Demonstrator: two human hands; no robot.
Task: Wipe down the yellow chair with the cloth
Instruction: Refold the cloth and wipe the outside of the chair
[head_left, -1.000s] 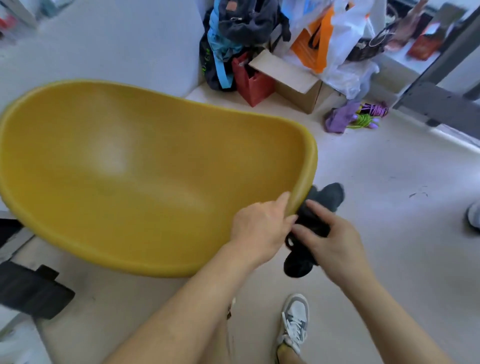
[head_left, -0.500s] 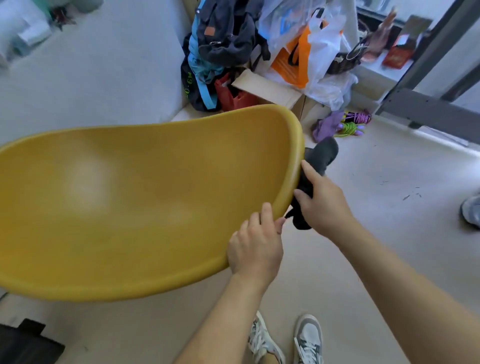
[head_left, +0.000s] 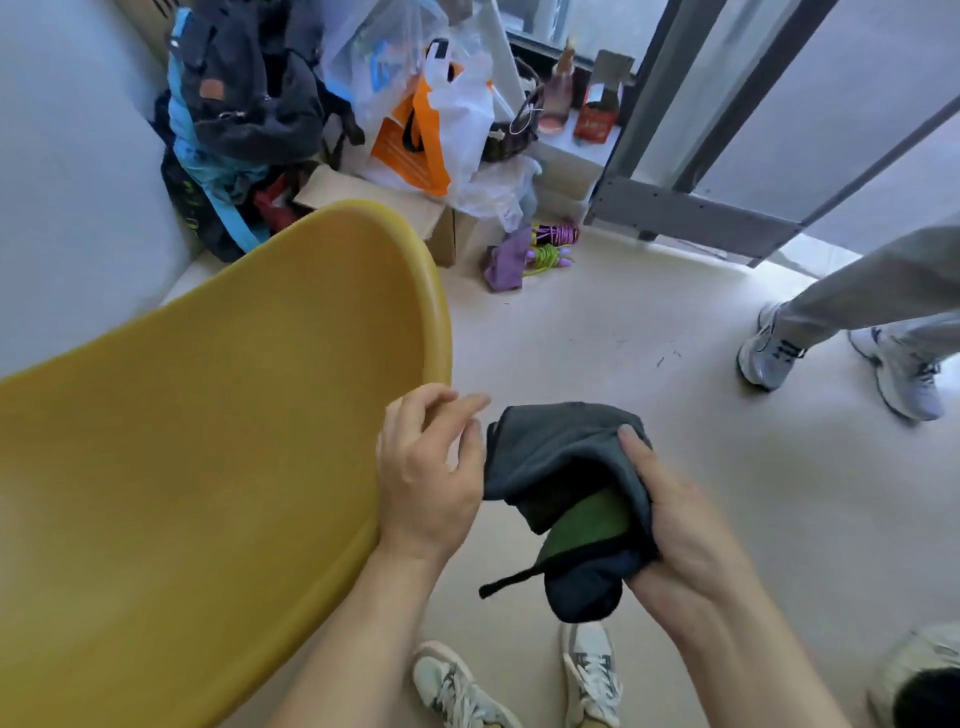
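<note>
Yellow chair (head_left: 208, 441) fills the left, its rim beside the empty, loosely curled left hand (head_left: 426, 467); the right hand (head_left: 680, 525) grips the bunched dark cloth (head_left: 556, 457) just off that rim, probably best refolded flat before wiping.

Floor: pale beige smooth floor (head_left: 597, 332), filling the centre and right of the frame.
Marks: a few small dark scuffs (head_left: 665, 358), right of centre.
Upper centre: brown cardboard box (head_left: 441, 236) standing on the floor.
Upper left: heap of dark fabric bags with a blue strap (head_left: 208, 218), against the wall, beside the box.
Right of the box: crumpled purple cloth (head_left: 504, 260), touching a coiled green and purple rope (head_left: 550, 249).
Right edge: a second person's pair of white trainers (head_left: 763, 353), both flat on the floor.
Bottom centre: the wearer's own pale grey-and-white trainers (head_left: 592, 670), set side by side.
</note>
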